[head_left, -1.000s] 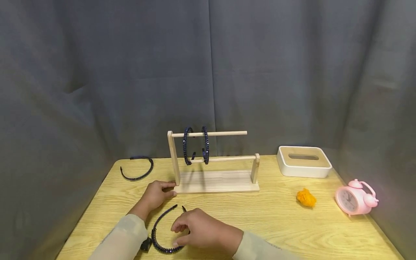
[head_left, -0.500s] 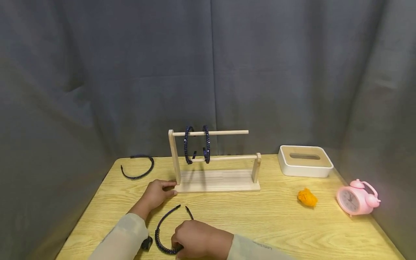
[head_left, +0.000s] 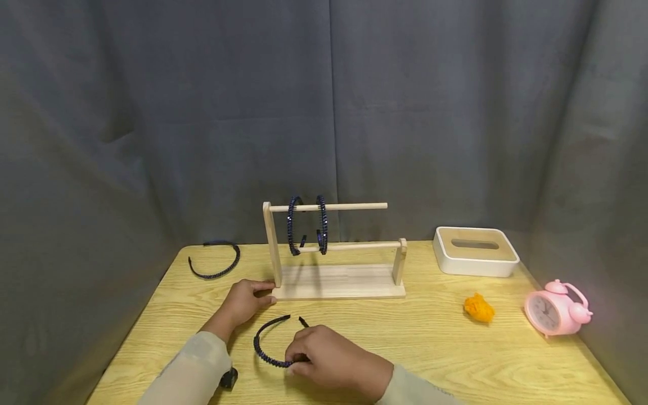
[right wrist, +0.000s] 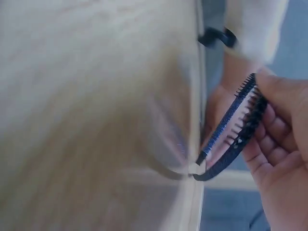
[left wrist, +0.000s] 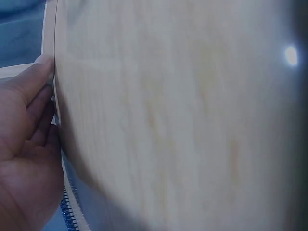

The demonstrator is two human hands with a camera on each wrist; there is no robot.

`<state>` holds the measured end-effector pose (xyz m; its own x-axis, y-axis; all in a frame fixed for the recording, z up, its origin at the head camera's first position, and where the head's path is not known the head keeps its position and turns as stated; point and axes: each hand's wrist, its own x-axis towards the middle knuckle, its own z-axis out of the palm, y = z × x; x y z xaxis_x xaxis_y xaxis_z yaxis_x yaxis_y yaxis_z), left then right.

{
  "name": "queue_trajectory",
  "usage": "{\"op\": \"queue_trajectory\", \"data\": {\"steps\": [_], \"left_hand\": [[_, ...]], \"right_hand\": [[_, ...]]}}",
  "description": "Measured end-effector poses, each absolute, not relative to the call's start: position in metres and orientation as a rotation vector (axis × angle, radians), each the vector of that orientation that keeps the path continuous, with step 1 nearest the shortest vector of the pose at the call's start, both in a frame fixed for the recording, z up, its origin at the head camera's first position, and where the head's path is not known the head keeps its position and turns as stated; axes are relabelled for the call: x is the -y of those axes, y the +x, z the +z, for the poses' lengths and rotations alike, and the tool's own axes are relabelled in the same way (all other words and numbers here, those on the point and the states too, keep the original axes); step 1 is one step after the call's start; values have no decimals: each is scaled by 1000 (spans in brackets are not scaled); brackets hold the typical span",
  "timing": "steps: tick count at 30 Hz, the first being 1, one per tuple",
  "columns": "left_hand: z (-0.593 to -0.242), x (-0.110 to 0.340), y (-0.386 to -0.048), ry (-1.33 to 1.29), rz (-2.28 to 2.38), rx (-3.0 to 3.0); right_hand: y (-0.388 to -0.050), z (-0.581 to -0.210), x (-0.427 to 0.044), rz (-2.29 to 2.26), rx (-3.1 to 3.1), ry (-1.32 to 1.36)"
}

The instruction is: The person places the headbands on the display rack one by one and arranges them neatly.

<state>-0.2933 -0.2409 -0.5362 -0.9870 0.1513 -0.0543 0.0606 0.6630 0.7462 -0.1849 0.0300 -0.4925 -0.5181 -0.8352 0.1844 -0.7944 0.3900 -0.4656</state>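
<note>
My right hand (head_left: 329, 355) pinches a dark blue beaded headband (head_left: 267, 355) by its thick curved part, between thumb and fingers. In the right wrist view the headband (right wrist: 236, 130) hangs tilted, its narrow ends near the tabletop. Over at the stand, my left hand (head_left: 242, 304) touches the left end of the wooden base (head_left: 339, 282) with thumb and finger extended. Two similar headbands, a left one (head_left: 291, 225) and a right one (head_left: 323, 225), hang over the stand's rods. Another headband (head_left: 223, 274) lies on the table at the far left.
At the back right stands a white tissue box (head_left: 473, 267) with a wood-look top. An orange crumpled cloth (head_left: 478, 308) and a pink alarm clock (head_left: 554, 310) sit on the right. A small black object (head_left: 229, 378) shows beside the left sleeve. Grey curtains enclose the table.
My right hand reached down to the near headband, took hold of it and drew it slightly up and to the right. The left hand stays at the stand's base.
</note>
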Motion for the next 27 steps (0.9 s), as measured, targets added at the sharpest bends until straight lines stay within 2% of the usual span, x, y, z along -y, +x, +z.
{"op": "queue_trajectory", "data": {"steps": [12, 20, 27], "left_hand": [[-536, 242, -295, 166, 1244, -2741], [-535, 241, -293, 201, 1235, -2755], [-537, 242, -293, 189, 1232, -2752]], "right_hand": [[-185, -473, -116, -1938, -2248, -604], [-186, -433, -171, -2391, -2248, -334], [-194, -401, -196, -2771, -1896, -410]]}}
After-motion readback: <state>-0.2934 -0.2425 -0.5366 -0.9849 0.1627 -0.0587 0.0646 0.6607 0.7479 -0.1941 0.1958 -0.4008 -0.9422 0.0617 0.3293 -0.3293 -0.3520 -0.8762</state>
